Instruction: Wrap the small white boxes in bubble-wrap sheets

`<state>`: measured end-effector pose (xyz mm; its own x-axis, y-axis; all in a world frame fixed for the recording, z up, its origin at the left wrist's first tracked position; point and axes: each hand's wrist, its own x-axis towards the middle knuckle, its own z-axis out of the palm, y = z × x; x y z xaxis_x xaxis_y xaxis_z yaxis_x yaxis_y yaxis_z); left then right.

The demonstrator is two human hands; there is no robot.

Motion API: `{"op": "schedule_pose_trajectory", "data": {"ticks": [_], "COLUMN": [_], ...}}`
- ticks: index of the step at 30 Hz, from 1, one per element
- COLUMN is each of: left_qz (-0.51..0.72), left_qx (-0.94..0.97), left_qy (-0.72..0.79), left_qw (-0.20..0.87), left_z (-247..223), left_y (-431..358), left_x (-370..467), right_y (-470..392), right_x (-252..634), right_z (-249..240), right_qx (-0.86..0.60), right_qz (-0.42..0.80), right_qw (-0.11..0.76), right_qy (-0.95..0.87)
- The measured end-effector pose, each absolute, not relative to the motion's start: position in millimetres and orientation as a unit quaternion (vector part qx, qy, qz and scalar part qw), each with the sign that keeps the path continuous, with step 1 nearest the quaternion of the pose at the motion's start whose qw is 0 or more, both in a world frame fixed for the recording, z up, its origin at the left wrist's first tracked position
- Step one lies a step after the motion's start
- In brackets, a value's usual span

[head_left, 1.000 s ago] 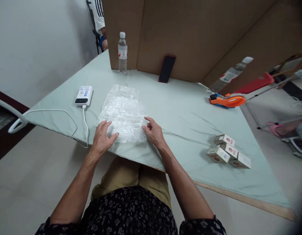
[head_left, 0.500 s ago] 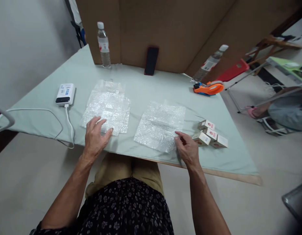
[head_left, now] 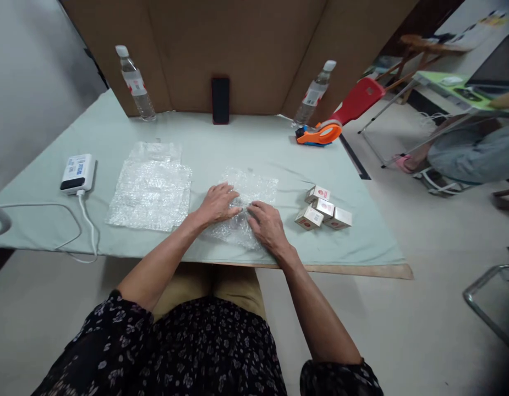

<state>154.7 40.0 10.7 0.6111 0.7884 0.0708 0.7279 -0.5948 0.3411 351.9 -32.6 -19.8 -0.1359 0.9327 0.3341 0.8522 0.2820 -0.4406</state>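
In front of me a sheet of bubble wrap (head_left: pixel 254 184) lies flat on the cloth-covered table. My left hand (head_left: pixel 219 204) rests on its left part, fingers stretched out. On its right part lies my right hand (head_left: pixel 268 225), fingers extended and slightly bent. The thumbs almost meet over the middle, and part of the sheet is hidden under both hands. Further left is a stack of bubble wrap sheets (head_left: pixel 151 192). Several small printed boxes (head_left: pixel 323 208) sit in a cluster to the right of my right hand.
An orange tape dispenser (head_left: pixel 320 135) stands at the back right beside a water bottle (head_left: pixel 314 93). Another bottle (head_left: pixel 137 91) and a phone (head_left: pixel 220 100) lean near the cardboard panel (head_left: pixel 237 38). On the left is a white power bank (head_left: pixel 78 173) with a cable. Another person sits far right.
My left hand has moved right, from the stack onto the single bubble wrap sheet. My right hand has moved onto that sheet from its right edge. The view has shifted right.
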Motion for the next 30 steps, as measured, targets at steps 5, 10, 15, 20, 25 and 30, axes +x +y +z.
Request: {"op": "schedule_pose_trajectory", "data": {"ticks": [5, 10, 15, 20, 25, 30], "left_qz": [0.064, 0.081, 0.109, 0.163, 0.260, 0.286], "left_qx": [0.880, 0.875, 0.874, 0.861, 0.847, 0.844], "left_qy": [0.459, 0.467, 0.461, 0.467, 0.443, 0.428], "left_qw": [0.104, 0.097, 0.104, 0.121, 0.134, 0.147], "left_z": [-8, -14, -17, -12, -8, -8], "left_y": [15, 9, 10, -5, -32, -53], "left_x": [156, 154, 154, 150, 132, 117], "right_y": [-36, -61, -87, -84, -79, -83], "right_x": [361, 390, 443, 463, 468, 455], "right_z": [-32, -18, -8, -16, -19, 3], "right_qx": [-0.554, -0.598, -0.724, -0.767, -0.776, -0.724], "right_qz": [0.097, 0.039, -0.078, -0.085, -0.078, 0.068], "right_qw": [0.312, 0.362, 0.336, 0.244, 0.264, 0.354], "right_qy": [-0.766, -0.713, -0.597, -0.588, -0.568, -0.589]}}
